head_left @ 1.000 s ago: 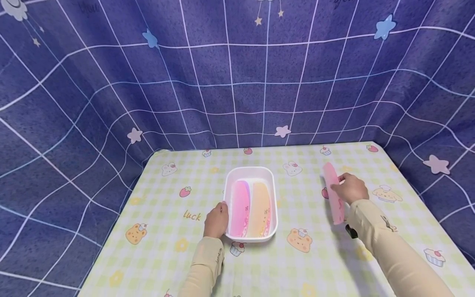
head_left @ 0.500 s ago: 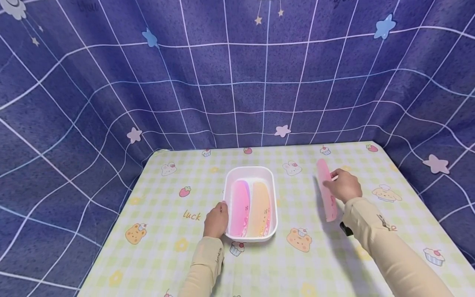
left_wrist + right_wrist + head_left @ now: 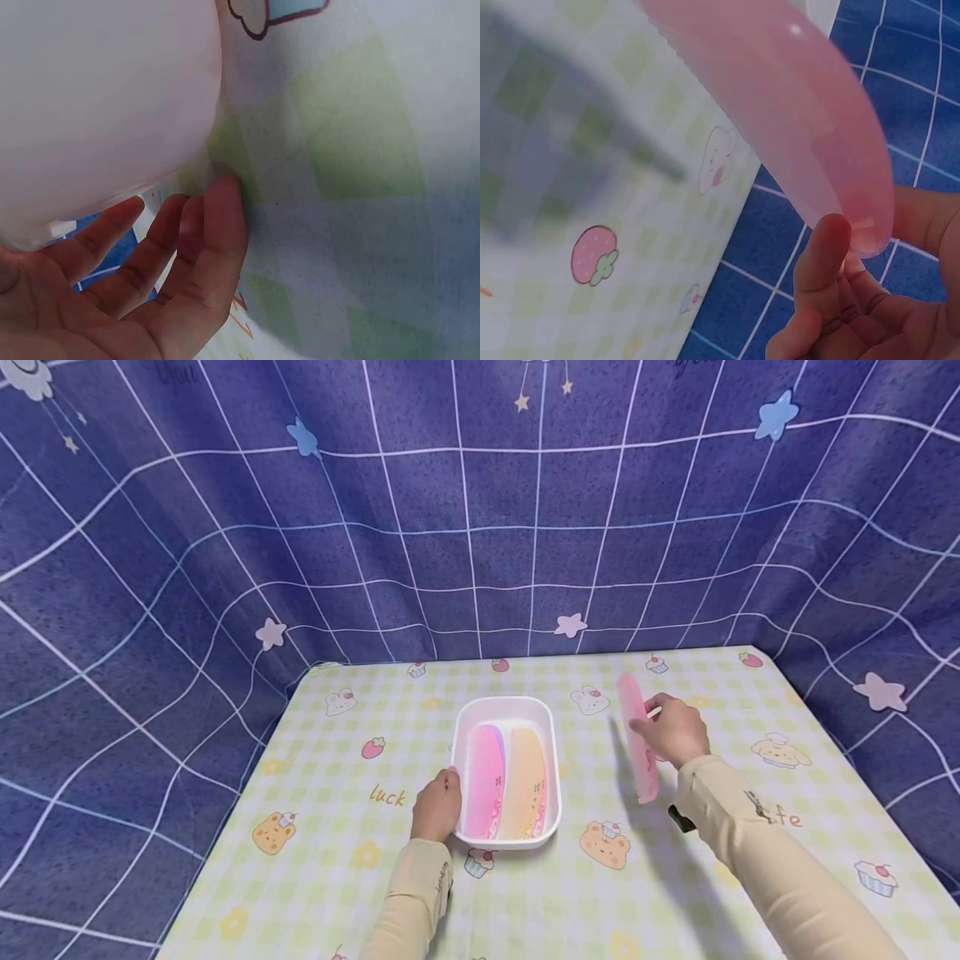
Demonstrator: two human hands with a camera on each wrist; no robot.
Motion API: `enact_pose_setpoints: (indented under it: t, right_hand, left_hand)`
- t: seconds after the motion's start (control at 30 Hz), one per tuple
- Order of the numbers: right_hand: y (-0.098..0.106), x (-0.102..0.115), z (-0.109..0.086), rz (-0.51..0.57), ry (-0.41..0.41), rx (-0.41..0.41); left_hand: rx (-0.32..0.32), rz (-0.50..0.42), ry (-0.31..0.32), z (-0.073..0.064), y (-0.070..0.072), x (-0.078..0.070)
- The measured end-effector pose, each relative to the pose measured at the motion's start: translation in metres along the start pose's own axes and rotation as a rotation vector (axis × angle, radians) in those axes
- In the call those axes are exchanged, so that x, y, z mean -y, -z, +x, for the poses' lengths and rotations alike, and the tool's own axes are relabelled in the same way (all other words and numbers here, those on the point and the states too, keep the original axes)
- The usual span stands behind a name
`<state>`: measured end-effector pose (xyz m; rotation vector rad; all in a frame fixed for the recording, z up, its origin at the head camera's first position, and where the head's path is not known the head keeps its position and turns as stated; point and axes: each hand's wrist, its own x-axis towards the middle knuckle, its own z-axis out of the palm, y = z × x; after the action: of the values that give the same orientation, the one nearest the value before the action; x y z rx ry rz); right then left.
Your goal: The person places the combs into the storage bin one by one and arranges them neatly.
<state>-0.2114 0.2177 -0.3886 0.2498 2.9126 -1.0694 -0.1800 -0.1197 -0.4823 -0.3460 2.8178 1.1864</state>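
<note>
My right hand [image 3: 675,732] pinches a pink comb [image 3: 636,735] between thumb and fingers, held on edge over the right half of the table. In the right wrist view the comb [image 3: 780,97] is curved and translucent, with fine teeth along its straighter side. My left hand [image 3: 437,806] holds the left side of a white plastic tray [image 3: 507,842] at its rim; in the left wrist view the fingers lie along the tray's outer wall [image 3: 105,97]. Inside the tray lie a pink-purple comb [image 3: 486,781] and a yellow-orange comb [image 3: 527,781], side by side lengthwise.
A checked tablecloth [image 3: 322,868] with printed cartoon figures covers the table. Its far edge meets a dark blue curtain [image 3: 420,560] with a grid pattern, which also runs along the sides. A small black object [image 3: 681,818] shows under the right sleeve's cuff.
My right hand has moved left toward the tray and slightly away from me, carrying the pink comb. My left hand and the tray have stayed in place.
</note>
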Motion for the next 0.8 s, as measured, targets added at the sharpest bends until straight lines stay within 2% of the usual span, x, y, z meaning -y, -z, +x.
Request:
enact_pose_setpoints:
  t: [0.33, 0.8]
  right_hand:
    - [-0.007, 0.015, -0.002, 0.013, 0.018, -0.008]
    - [-0.017, 0.032, -0.003, 0.022, 0.031, 0.008]
  left_hand:
    - [-0.013, 0.010, -0.014, 0.000, -0.001, 0.001]
    - [-0.004, 0.003, -0.001, 0.000, -0.001, 0.000]
